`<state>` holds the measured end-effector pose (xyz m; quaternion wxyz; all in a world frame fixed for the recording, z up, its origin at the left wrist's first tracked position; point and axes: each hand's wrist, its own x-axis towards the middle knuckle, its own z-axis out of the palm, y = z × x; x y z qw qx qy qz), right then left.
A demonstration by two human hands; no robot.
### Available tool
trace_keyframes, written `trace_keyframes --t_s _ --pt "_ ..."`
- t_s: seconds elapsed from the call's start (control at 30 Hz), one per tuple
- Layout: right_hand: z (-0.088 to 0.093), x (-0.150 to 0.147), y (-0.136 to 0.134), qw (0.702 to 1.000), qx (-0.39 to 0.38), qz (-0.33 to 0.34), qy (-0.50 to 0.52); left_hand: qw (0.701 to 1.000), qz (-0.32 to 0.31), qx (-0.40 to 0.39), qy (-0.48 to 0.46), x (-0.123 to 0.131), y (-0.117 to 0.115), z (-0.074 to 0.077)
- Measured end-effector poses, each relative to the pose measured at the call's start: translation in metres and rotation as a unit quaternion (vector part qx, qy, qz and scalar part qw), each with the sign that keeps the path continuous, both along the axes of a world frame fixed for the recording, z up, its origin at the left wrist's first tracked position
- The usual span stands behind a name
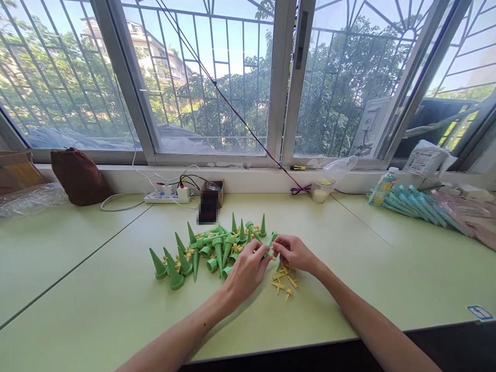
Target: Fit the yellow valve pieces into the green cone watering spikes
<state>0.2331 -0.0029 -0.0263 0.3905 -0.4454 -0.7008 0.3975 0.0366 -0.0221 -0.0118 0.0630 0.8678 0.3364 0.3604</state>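
Observation:
My left hand is closed in a pinch at the right end of a pile of green plastic spikes; what its fingertips grip is mostly hidden. Facing it, my right hand pinches a small yellow plastic fitting, only partly visible between the fingertips. The two hands nearly touch. Several green cones stand on their wide ribbed caps, such as the one at the front left; others lie on their sides. Small yellow T-shaped fittings lie loose below my right hand, and more are mixed into the green pile.
Behind the pile, a dark pixelated object leans near a small box. A power strip with cables and a brown bag are at the back left. Along the back right are a plastic cup, a bottle and blue packets.

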Motion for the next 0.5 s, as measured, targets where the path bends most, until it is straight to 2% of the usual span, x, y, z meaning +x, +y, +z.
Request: trace_keyframes --t_s 0.5 --pt "0.0065 -0.0037 -0.0048 1.0 0.023 0.01 0.008 0.999 0.008 -0.033 -0.005 -0.0007 0.0015 0.0006"
